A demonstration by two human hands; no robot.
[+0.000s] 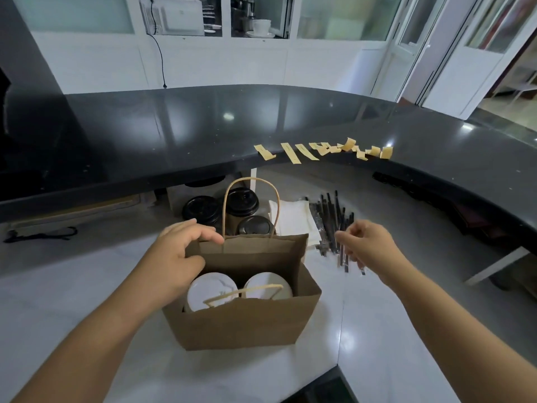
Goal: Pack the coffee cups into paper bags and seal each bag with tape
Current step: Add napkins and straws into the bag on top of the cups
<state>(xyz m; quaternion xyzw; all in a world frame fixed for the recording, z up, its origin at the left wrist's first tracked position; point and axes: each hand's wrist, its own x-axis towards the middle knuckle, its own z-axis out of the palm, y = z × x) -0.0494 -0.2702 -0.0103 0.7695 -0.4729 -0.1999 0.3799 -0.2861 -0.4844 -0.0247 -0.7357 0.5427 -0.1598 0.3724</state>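
A brown paper bag stands open on the white counter, with two white-lidded coffee cups side by side inside it. My left hand grips the bag's back left rim, thumb inside and fingers over the edge. My right hand hovers to the right of the bag, above the wrapped straws, with its fingers loosely curled and holding nothing. Three black-lidded cups stand behind the bag. Several strips of tan tape hang from the edge of the raised black counter.
A stack of white napkins and a pile of black wrapped straws lie right of the bag. The raised black counter curves round the back and right. The white counter ends at a corner near me.
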